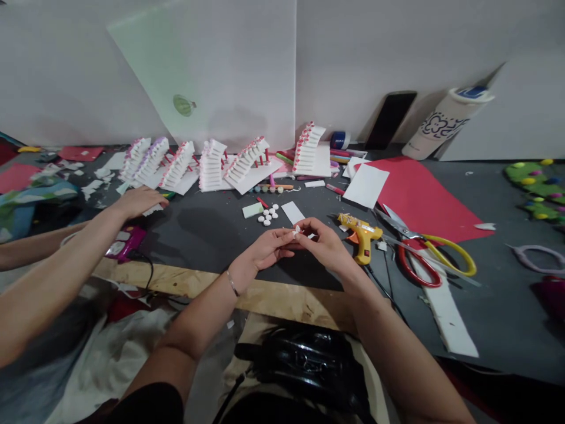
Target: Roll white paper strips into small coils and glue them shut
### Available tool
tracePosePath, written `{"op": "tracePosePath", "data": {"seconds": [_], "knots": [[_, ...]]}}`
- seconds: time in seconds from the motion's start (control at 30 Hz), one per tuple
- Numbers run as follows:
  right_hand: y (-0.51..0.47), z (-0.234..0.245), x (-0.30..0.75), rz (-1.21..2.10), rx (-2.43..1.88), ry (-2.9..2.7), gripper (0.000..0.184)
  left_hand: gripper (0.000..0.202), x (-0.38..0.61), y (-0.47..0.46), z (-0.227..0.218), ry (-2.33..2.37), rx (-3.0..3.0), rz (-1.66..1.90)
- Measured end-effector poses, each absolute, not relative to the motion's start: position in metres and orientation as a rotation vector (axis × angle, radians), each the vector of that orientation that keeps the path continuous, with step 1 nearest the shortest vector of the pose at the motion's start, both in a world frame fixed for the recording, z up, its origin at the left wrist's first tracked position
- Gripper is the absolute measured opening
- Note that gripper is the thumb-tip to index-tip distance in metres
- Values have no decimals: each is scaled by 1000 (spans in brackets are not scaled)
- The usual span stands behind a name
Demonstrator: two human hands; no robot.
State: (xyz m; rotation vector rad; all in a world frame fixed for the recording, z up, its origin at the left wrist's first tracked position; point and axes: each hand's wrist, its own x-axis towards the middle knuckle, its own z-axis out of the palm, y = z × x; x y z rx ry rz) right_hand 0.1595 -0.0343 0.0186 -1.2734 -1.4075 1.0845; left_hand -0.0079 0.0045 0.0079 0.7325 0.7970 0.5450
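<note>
Near the table's front edge, my left hand [270, 247] and my right hand [325, 242] meet, fingertips pinched on a small white piece [297, 230]. Its exact kind is too small to make out, and the fingers cover part of it. Just beyond them lies a cluster of small white discs [267, 217], between a pale green card strip [253, 210] and a white card strip [292, 212]. To the right of my right hand rests a yellow hot glue gun [362, 235], its cord running toward the front edge.
Several white stair-like card models [247, 162] stand along the wall. At right lie scissors [424, 247], red paper [424, 194] and a white strip [450, 318]; a bottle [445, 123] and phone [391, 119] stand behind. A co-worker's hand [139, 202] is at left, above a purple power strip [126, 242].
</note>
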Motion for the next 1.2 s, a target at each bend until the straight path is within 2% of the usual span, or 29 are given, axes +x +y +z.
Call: {"op": "tracePosePath", "data": {"seconds": [0.17, 0.27, 0.43, 0.67, 0.8, 1.0, 1.2], "knots": [[-31, 20, 166, 1188, -1172, -1184, 31, 20, -10, 4, 16, 800, 645, 627], [-30, 21, 168, 1071, -1200, -1069, 30, 20, -15, 3, 19, 836, 610, 671], [-31, 20, 166, 905, -1316, -1080, 42, 20, -21, 3, 18, 844, 612, 663], [-31, 19, 162, 925, -1287, -1104, 30, 23, -16, 6, 16, 866, 674, 679], [-35, 20, 160, 1001, -1312, -1228, 28, 33, -11, 1, 12, 970, 1093, 858], [-39, 16, 162, 1156, -1355, -1261, 27, 22, -12, -7, 7, 1119, 2027, 1029], [-35, 7, 160, 1195, -1393, -1296, 26, 21, -12, -2, 1, 996, 2494, 1065]]}}
